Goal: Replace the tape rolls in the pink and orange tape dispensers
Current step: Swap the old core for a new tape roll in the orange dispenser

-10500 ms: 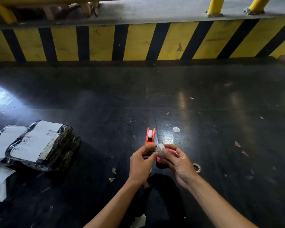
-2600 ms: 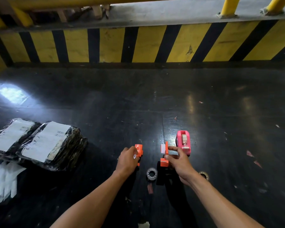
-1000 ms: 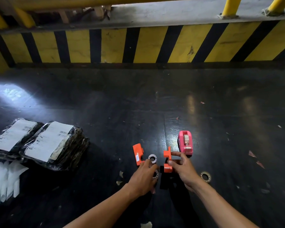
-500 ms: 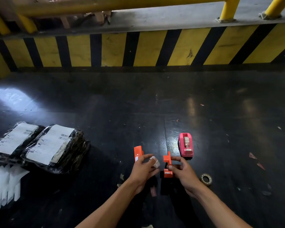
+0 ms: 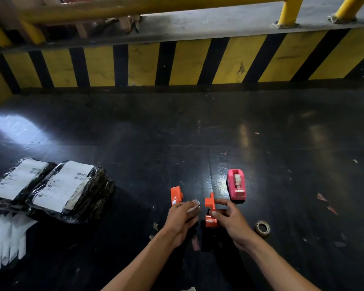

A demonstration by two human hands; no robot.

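The orange tape dispenser is apart in two halves. One orange half point(image 5: 210, 208) stands on edge on the black floor, pinched by my right hand point(image 5: 229, 219). The other orange half point(image 5: 176, 195) lies just left of it, by my left hand point(image 5: 182, 217). My left hand holds a small clear tape roll point(image 5: 194, 205) between thumb and fingers, a short gap left of the held half. The pink tape dispenser point(image 5: 236, 186) stands closed beyond my right hand, with tape showing in its top slot. A used tape core point(image 5: 262, 228) lies on the floor right of my right wrist.
Two black wrapped parcels point(image 5: 51, 190) with white labels lie at the left, with white strips point(image 5: 4, 240) in front of them. A yellow and black striped kerb point(image 5: 177, 64) with yellow railing posts closes the far side. Small paper scraps dot the floor.
My left hand picked a tape roll off the floor and lifted it beside the orange half in my right hand. The view tilted slightly.
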